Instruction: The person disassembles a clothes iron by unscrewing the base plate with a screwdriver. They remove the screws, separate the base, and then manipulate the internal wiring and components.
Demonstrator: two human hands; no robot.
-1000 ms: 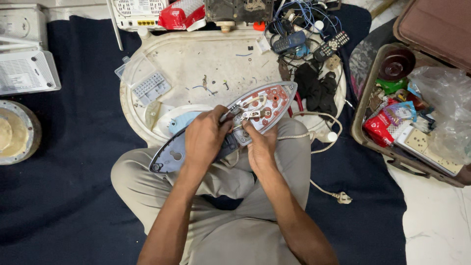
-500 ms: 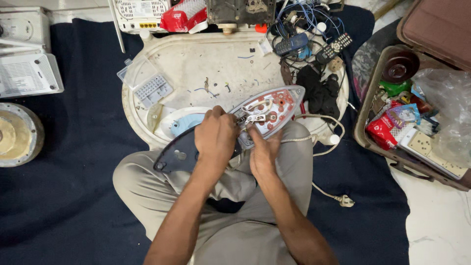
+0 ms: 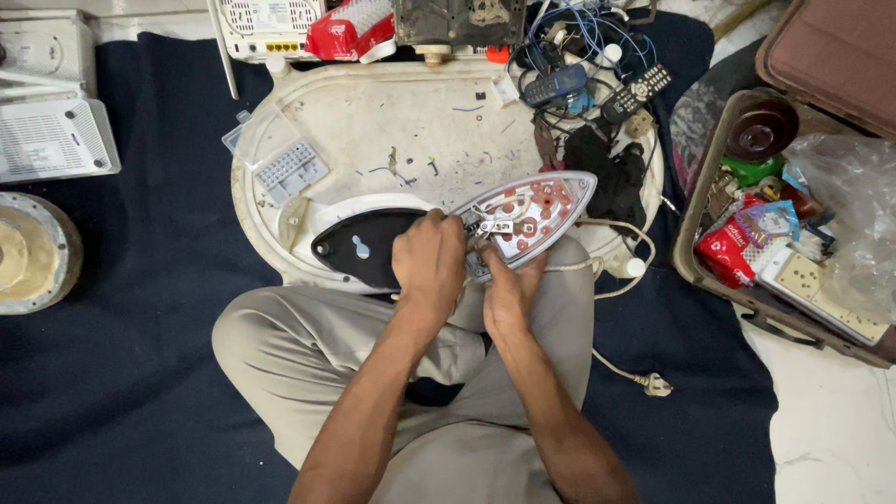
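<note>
An opened clothes iron lies over my lap and the white oval tray (image 3: 373, 121). Its soleplate half (image 3: 537, 207) faces up, showing red parts and metal strips inside. The dark upper shell (image 3: 359, 247) lies beside it to the left. My left hand (image 3: 429, 259) is closed over the rear of the soleplate half, where it meets the shell. Just right of it, my right hand (image 3: 509, 291) grips the same rear edge from below. The iron's white cord (image 3: 611, 280) trails to a plug (image 3: 655, 384) on the dark cloth.
A clear box of small bits (image 3: 278, 161) sits on the tray's left. Remotes, wires and black cloth (image 3: 597, 103) pile at its far right. An open case of packets and sockets (image 3: 784, 243) stands to the right. White devices (image 3: 51, 140) and a round object (image 3: 28, 252) lie to the left.
The dark shell has swung away from the soleplate half and now lies flatter on the tray, to the left. Both hands have stayed on the iron's rear end.
</note>
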